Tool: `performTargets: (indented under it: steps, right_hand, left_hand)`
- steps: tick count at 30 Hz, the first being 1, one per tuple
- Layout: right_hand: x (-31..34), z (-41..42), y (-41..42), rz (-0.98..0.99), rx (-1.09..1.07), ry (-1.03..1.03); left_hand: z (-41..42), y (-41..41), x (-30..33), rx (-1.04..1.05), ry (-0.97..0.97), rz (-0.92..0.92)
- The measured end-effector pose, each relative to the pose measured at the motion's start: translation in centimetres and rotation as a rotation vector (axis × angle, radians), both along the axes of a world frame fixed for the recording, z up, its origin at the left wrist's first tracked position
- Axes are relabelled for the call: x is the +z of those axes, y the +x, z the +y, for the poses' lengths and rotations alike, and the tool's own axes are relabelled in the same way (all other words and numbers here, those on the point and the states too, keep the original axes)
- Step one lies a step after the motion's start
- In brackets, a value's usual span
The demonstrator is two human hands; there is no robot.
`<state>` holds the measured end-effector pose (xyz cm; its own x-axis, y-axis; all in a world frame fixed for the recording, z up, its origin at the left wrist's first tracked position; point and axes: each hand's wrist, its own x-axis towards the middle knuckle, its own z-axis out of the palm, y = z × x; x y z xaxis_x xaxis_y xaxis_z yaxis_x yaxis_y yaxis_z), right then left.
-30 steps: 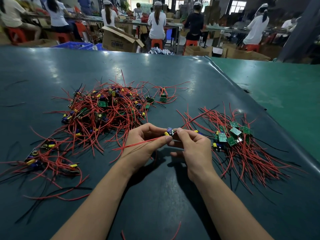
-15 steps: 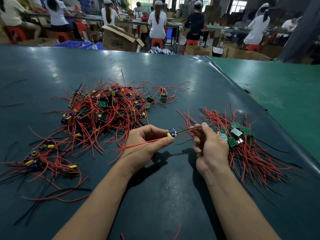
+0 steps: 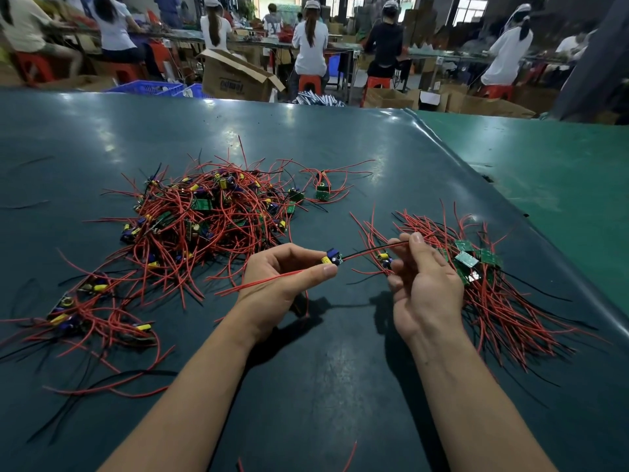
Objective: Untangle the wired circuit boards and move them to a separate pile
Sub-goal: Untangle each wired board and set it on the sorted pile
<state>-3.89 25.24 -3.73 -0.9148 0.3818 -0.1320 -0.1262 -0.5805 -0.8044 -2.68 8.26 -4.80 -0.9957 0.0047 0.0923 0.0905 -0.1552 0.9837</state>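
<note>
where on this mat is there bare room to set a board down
Bare mat lies between the two forearms, and a wide strip runs behind the tangled pile. A narrow gap separates that pile from the sorted pile. It is crowded at the near-left cluster.

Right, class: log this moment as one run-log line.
left hand: pinches circuit board | right hand: pinches its wires, taut | sorted pile: right | tangled pile: left

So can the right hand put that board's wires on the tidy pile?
Probably yes. The right hand pinches the wires right beside the tidy pile, with nothing between them.
</note>
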Motion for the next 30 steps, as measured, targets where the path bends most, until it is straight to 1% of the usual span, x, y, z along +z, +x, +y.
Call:
performTargets:
  steps: [3, 6, 9, 12, 15, 19, 20, 22, 24, 26, 28, 30]
  right_hand:
    - [0.1, 0.2, -0.1, -0.024, 0.073, -0.085]
    - [0.2, 0.4, -0.2, -0.053, 0.085, -0.153]
    - [0.2, 0.7, -0.2, -0.018, 0.087, -0.178]
    - [0.3, 1.1, -0.3, -0.008, 0.12, -0.262]
    - [0.3, 1.2, -0.4, -0.05, 0.115, -0.339]
    - [0.3, 1.1, -0.4, -0.064, 0.081, -0.361]
    - [0.4, 1.1, -0.3, -0.044, 0.086, -0.329]
    - [0.5, 0.6, 0.1, -0.007, 0.144, -0.195]
    - [0.2, -0.6, 0.6, -0.026, 0.248, -0.049]
    - [-0.2, -1.7, 1.0, -0.069, 0.313, 0.087]
    - [-0.4, -2.2, 1.1, -0.088, 0.303, 0.182]
    - [-0.5, -2.1, 1.0, -0.091, 0.27, 0.225]
  left_hand:
    - [0.1, 0.1, 0.0, -0.019, 0.015, 0.005]
    - [0.1, 0.1, 0.1, -0.021, 0.0, -0.009]
    - [0.1, 0.1, 0.1, -0.008, -0.011, -0.025]
    - [0.2, 0.1, 0.1, -0.031, 0.008, -0.003]
    - [0.2, 0.2, 0.1, -0.057, 0.005, 0.011]
    - [0.2, 0.2, 0.0, -0.043, -0.003, 0.014]
    - [0.2, 0.1, 0.0, -0.024, 0.003, 0.012]
    - [0.2, 0.0, 0.0, 0.029, 0.025, 0.014]
    - [0.2, -0.2, -0.2, 0.076, 0.04, 0.03]
    - [0.3, -0.1, -0.2, 0.073, 0.025, 0.034]
    - [0.4, 0.0, -0.3, 0.047, 0.0, 0.029]
    - [0.4, 0.0, -0.3, 0.027, -0.013, 0.021]
